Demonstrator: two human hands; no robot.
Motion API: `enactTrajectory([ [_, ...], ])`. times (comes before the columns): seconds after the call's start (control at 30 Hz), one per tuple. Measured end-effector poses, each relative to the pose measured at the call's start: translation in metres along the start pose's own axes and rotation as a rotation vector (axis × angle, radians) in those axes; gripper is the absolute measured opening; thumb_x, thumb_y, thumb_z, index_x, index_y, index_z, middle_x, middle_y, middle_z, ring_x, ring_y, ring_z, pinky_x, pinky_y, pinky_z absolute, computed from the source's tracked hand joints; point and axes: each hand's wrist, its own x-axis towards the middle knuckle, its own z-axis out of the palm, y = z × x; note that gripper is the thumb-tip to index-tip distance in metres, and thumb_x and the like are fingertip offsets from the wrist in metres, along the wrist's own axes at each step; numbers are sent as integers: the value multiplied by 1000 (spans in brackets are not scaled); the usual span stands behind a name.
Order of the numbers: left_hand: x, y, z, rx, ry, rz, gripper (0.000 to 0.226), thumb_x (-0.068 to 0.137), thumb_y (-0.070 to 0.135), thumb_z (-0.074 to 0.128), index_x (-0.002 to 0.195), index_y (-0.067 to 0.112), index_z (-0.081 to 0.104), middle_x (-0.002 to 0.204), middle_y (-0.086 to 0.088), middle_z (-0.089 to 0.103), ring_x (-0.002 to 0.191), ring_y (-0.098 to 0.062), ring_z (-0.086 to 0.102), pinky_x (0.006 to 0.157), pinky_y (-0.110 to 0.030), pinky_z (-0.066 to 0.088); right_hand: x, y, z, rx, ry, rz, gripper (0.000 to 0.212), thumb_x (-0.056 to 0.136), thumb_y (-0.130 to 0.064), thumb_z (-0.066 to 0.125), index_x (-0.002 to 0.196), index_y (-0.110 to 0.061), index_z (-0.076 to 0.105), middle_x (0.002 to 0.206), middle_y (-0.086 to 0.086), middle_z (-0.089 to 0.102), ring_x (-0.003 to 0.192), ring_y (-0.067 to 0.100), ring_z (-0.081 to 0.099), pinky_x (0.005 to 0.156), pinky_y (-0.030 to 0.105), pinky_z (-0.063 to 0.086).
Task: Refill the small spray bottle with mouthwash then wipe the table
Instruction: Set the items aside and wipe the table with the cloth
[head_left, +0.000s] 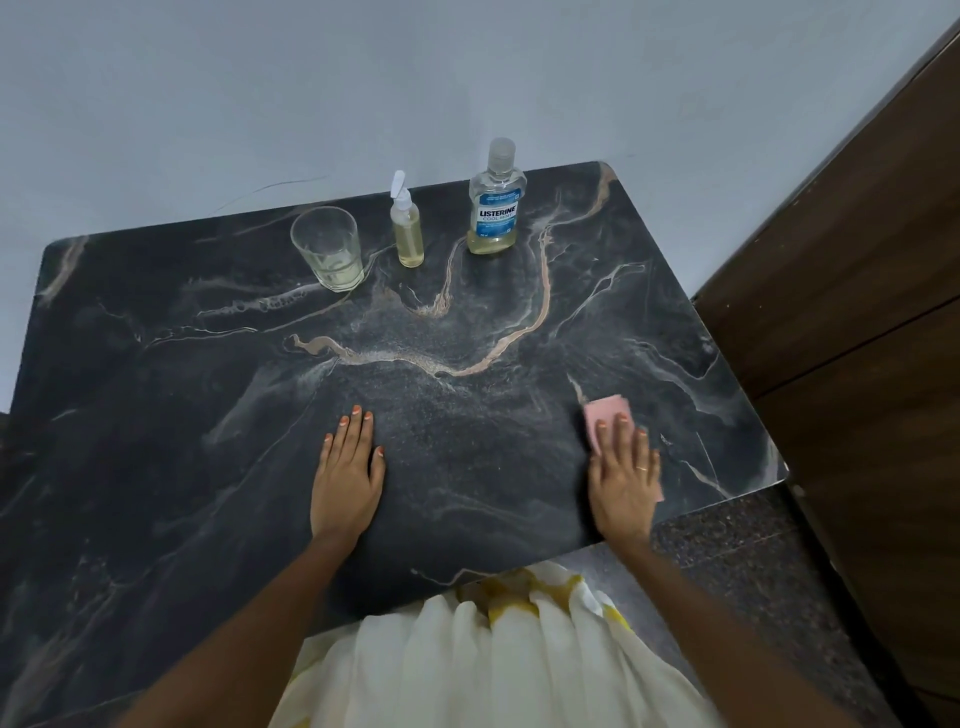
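A small spray bottle (407, 226) with a white nozzle and yellowish liquid stands at the back of the dark marble table (208, 415). To its right stands a mouthwash bottle (492, 202) with a blue label and a clear cap, holding a little yellow liquid. My right hand (623, 478) lies flat on a pink cloth (605, 413) near the table's right front edge, pressing it to the surface. My left hand (345, 478) rests flat on the table, fingers together, with nothing in it. Fine droplets speckle the table's middle.
A clear drinking glass (328, 248) with a little pale liquid stands left of the spray bottle. A pale wall runs behind the table. A brown wooden door or cabinet (857, 312) stands close on the right. Speckled floor (737, 561) shows below the table's edge.
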Motion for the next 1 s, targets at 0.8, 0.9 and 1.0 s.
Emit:
enactTrajectory([
  [0.8, 0, -1, 3, 4, 27, -9, 51, 96, 25, 34, 143, 13, 17, 153, -5, 19, 141, -14, 10, 116, -32, 4, 7, -140, 20, 8, -200, -469, 50, 98, -34, 25, 145, -25, 9, 156, 5, 3, 142, 31, 3, 114, 45, 8],
  [0.9, 1, -1, 3, -9, 28, -7, 51, 96, 25, 34, 143, 14, 16, 153, -4, 17, 139, -9, 5, 116, -31, 3, 13, -123, 18, 63, -176, -443, 49, 98, -31, 27, 144, -29, 10, 156, -1, 3, 143, 26, 3, 115, 41, 4],
  [1.0, 0, -1, 1, -17, 27, -7, 51, 97, 25, 33, 143, 14, 14, 154, -3, 16, 137, -6, 0, 116, -30, 1, 35, -102, 10, 71, -117, -285, 49, 99, -31, 24, 143, -31, 4, 155, -2, -2, 143, 26, 0, 115, 43, 5],
])
